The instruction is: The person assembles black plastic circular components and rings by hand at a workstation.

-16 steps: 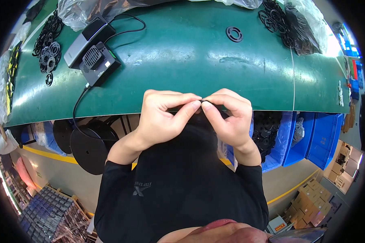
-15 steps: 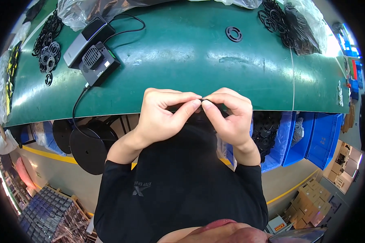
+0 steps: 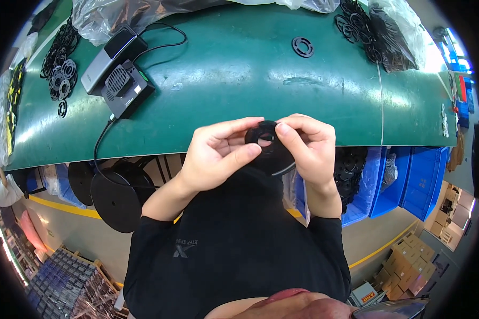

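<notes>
Both hands hold a black ring-shaped disc (image 3: 255, 134) just in front of the table's near edge, its flat face tilted toward me and its round centre hole showing. My left hand (image 3: 214, 151) grips the disc's left side, thumb on the face and fingers behind. My right hand (image 3: 310, 146) pinches the upper right rim between thumb and fingers. Against my black shirt, the disc's lower part is hard to make out. Farther back on the green table (image 3: 223, 69) lies another black slotted ring (image 3: 303, 47).
At the left stand a grey-and-black device (image 3: 123, 85) with a cable and a pile of black rings (image 3: 64, 74). More rings (image 3: 351, 26) lie at the far right by a plastic bag (image 3: 396, 40). Blue bins (image 3: 423, 183) stand below the table's right side, one holding black parts (image 3: 351, 178).
The disc has turned from nearly edge-on to showing its face and hole. My thumbs have moved apart, the left one lower on the disc.
</notes>
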Demonstrator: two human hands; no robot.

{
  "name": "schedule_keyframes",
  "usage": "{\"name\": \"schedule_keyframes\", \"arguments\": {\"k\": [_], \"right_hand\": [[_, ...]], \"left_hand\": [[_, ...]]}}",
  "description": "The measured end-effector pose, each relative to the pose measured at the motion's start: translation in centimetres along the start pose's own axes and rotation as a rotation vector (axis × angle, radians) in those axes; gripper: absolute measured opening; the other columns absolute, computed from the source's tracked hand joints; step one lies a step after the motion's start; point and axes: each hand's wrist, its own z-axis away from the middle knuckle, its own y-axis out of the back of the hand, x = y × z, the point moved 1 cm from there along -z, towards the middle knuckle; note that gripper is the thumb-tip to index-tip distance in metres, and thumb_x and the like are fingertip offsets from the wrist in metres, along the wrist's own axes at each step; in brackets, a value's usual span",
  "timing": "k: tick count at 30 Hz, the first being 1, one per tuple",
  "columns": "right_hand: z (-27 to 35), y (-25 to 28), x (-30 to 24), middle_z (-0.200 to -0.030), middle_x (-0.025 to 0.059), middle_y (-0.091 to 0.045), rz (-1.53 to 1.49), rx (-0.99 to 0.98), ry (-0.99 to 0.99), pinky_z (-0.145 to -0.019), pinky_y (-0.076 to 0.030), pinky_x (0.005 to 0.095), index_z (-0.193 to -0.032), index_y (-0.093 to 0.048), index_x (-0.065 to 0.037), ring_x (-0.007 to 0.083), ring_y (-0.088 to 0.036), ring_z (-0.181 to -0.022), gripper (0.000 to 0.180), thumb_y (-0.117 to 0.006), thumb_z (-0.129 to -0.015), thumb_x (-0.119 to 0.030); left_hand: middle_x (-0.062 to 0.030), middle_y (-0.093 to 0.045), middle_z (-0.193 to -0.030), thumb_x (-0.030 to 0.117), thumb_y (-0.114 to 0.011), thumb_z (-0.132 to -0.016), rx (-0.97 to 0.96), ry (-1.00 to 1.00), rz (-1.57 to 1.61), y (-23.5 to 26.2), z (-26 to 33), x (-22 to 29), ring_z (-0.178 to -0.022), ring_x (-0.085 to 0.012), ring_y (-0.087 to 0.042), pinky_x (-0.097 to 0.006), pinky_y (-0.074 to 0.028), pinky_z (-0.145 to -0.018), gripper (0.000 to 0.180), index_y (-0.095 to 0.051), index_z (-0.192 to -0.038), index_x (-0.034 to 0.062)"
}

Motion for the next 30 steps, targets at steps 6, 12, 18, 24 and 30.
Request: {"name": "schedule_keyframes", "arguments": {"k": [6,12,18,24,30], "right_hand": [[0.2,-0.1,0.2,-0.082,0.0074,-0.065,-0.169,0.137,-0.035,-0.069,-0.049,0.0203,-0.103,-0.062,0.005,0.0093,-0.06,-0.079,0.022,-0.063,-0.081,0.004],[0.0,-0.4,0.6,-0.098,0.0086,-0.063,-0.045,-0.001,-0.031,-0.071,-0.05,0.0206,-0.114,-0.055,0.006,0.0095,-0.061,-0.083,0.044,-0.071,-0.073,0.002],[-1.0,0.6,0.4,-0.088,0.0031,-0.057,-0.034,0.068,0.03,-0.066,-0.048,0.019,-0.112,-0.057,0.005,0.0077,-0.057,-0.076,0.04,-0.07,-0.074,0.003],[0.3,-0.5,1.3,-0.094,0.0061,-0.061,-0.178,-0.004,-0.046,-0.074,-0.049,0.0215,-0.109,-0.058,0.004,0.0109,-0.06,-0.085,0.034,-0.069,-0.076,0.002],[0.5,0.6,0.5,-0.086,0.0056,-0.064,-0.292,0.083,-0.042,-0.069,-0.047,0.0214,-0.101,-0.063,0.005,0.0097,-0.059,-0.075,0.019,-0.063,-0.083,-0.001]], "left_hand": [[-0.011,-0.061,-0.107,0.0,-0.058,-0.087,-0.089,0.164,-0.052,0.7,0.7,0.0,-0.096,-0.0126,-0.059,-0.024,-0.048,-0.083,0.035,-0.049,-0.12,-0.0085],[-0.0069,-0.064,-0.098,0.002,-0.057,-0.088,0.011,0.096,0.005,0.2,0.5,-0.4,-0.082,-0.0068,-0.056,-0.02,-0.046,-0.071,0.033,-0.051,-0.12,-0.0075],[-0.0069,-0.065,-0.094,0.002,-0.058,-0.088,-0.041,0.058,-0.093,-0.1,0.6,-0.3,-0.079,-0.0065,-0.057,-0.02,-0.047,-0.069,0.034,-0.051,-0.12,-0.0075],[-0.0071,-0.065,-0.095,0.0,-0.058,-0.087,0.044,0.026,-0.047,-0.1,0.7,-0.8,-0.082,-0.0074,-0.057,-0.02,-0.047,-0.07,0.034,-0.051,-0.119,-0.0081],[-0.0062,-0.066,-0.091,0.001,-0.055,-0.088,-0.018,0.013,-0.097,-0.4,0.7,-0.9,-0.078,-0.006,-0.058,-0.018,-0.045,-0.066,0.028,-0.055,-0.115,-0.0057]]}}
